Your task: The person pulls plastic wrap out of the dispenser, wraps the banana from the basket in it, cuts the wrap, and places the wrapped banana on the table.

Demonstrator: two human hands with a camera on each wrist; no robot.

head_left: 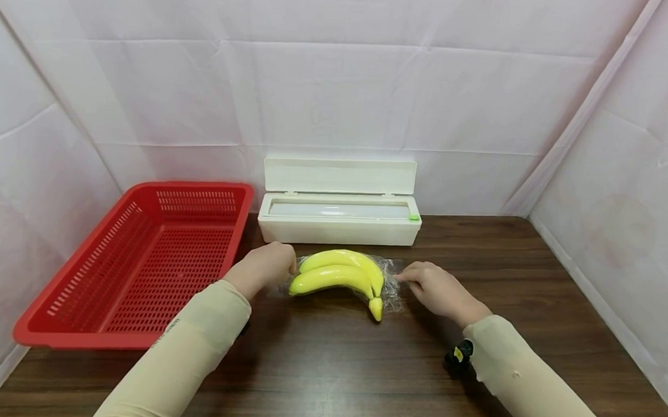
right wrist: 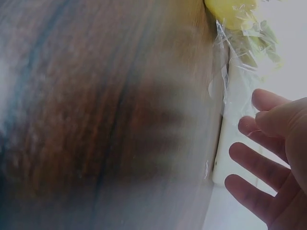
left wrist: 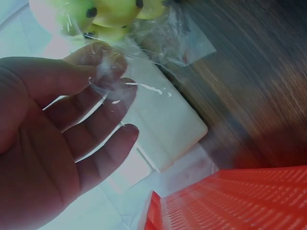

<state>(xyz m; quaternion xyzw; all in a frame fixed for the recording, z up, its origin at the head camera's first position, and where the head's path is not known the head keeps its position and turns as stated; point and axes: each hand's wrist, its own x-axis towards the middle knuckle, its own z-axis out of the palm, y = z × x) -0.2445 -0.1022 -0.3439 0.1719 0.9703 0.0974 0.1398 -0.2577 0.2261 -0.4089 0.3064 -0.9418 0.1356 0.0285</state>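
A bunch of yellow bananas (head_left: 336, 278), wrapped in clear plastic film (head_left: 391, 286), lies mid-table with its stem end toward the right. My left hand (head_left: 267, 265) is at the bunch's left end. In the left wrist view, its thumb and forefinger pinch a gathered piece of the film (left wrist: 112, 79), while the other fingers are loosely bent. At the other end is my right hand (head_left: 434, 290), its forefinger pointing at the film's right edge. The right wrist view shows this hand's fingers (right wrist: 256, 163) spread and relaxed, beside crumpled film around the banana ends (right wrist: 232, 12).
Behind the bananas stands a white film dispenser box (head_left: 338, 232), its lid (head_left: 340, 176) raised and a green slider (head_left: 414, 218) at its right end. A red plastic basket (head_left: 163, 275) sits at the left on the dark wooden table (head_left: 331, 372). White cloth walls (head_left: 339, 102) surround the table.
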